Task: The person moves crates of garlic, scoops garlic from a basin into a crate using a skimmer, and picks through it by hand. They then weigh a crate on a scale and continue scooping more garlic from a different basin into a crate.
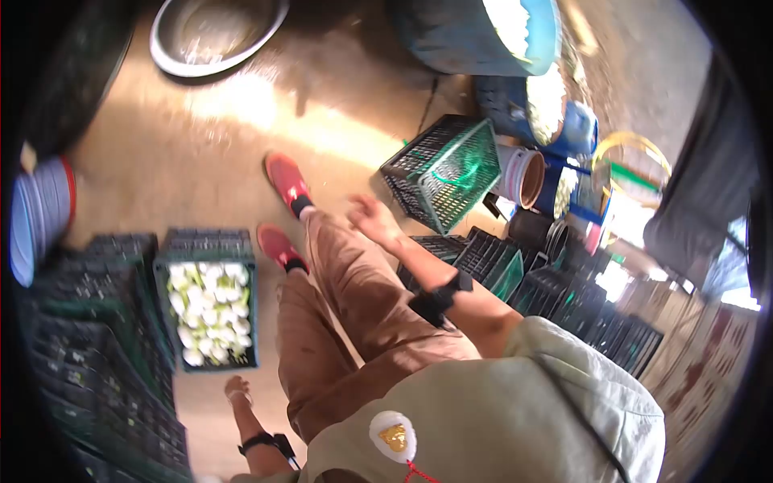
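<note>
Standing beside the filled crate [211, 312] of white vegetables, you hold nothing: your left hand [236, 389] hangs loose just below it, your right hand [372, 216] swings free toward the tipped green crate [445, 171]. Empty crates [88, 354] beside the filled one wait.

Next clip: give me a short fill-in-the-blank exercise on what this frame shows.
1. The green crate on the floor holds ____ vegetables.
2. The person's shoes are ____.
3. Both hands, left and right, hold ____.
4. The empty green crate by the right hand lies ____.

Missing words: white; red; nothing; tilted
</note>
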Motion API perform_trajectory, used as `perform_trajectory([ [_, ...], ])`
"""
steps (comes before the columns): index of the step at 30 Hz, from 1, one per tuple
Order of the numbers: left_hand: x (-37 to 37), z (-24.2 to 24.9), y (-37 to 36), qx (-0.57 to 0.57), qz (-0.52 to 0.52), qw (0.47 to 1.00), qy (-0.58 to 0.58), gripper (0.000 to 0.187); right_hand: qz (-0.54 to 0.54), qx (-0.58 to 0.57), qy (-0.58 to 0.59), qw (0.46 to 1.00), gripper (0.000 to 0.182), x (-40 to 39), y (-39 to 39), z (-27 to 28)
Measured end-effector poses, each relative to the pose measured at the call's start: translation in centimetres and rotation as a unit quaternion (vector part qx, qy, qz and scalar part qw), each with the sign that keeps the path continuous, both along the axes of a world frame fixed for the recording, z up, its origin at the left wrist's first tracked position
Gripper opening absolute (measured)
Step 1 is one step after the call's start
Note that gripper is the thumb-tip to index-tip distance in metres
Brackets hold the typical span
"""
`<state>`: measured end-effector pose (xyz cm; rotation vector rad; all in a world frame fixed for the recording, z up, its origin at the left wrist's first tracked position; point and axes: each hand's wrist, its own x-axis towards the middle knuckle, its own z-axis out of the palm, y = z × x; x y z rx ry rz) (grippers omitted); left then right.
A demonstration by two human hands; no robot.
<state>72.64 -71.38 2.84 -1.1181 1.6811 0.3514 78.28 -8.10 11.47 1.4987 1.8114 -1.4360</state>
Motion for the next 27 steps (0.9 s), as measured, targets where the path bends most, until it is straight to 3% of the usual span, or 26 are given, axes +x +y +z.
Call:
perform_trajectory([
  [1,-1.9,3.0,5.1,-0.012,0.012,1.000,0.021,0.013,-0.056,0.009,0.004,0.998,0.044,3.7,0.9,1.5],
  [3,-4.1,3.8,6.5,0.064,-0.046,0.991,0.107,0.014,-0.114,0.049,-0.046,0.991,0.048,8.8,2.0,6.4],
  [5,-7.7,4.5,8.4,0.085,-0.111,0.986,0.091,0.022,-0.179,0.069,-0.064,0.979,0.046,16.6,1.5,7.2],
  [8,-11.8,6.6,11.2,0.102,-0.150,0.975,0.132,0.017,-0.264,0.073,-0.089,0.958,0.045,21.2,-0.5,12.1],
  [10,-14.5,5.8,10.6,0.195,-0.104,0.968,0.122,0.014,-0.306,0.058,-0.071,0.948,0.050,23.8,-2.2,13.8],
  [11,-16.3,4.9,9.6,0.282,-0.013,0.954,0.096,0.012,-0.330,0.051,-0.059,0.941,0.050,25.0,-2.8,14.2],
  [12,-17.1,5.8,11.7,0.211,-0.156,0.962,0.070,0.009,-0.364,0.048,-0.057,0.928,0.051,25.8,-2.7,14.9],
  [13,-16.6,7.2,12.9,0.172,-0.107,0.967,0.156,0.010,-0.398,0.041,-0.054,0.915,0.052,26.2,-2.6,15.8],
  [15,-16.7,10.6,17.1,0.147,-0.175,0.954,0.195,0.013,-0.473,0.017,-0.050,0.880,0.050,26.8,-2.6,16.8],
  [18,-17.7,14.2,19.2,0.244,-0.214,0.930,0.174,0.017,-0.514,0.012,-0.039,0.857,0.045,29.7,-2.0,16.3],
  [24,-19.0,16.6,26.7,0.104,-0.247,0.947,0.180,0.003,-0.567,0.012,0.005,0.823,0.042,34.3,-0.4,15.5],
  [27,-15.4,21.5,38.1,0.093,-0.307,0.933,0.165,0.007,-0.571,-0.016,-0.031,0.820,0.043,36.6,-0.4,14.8],
])
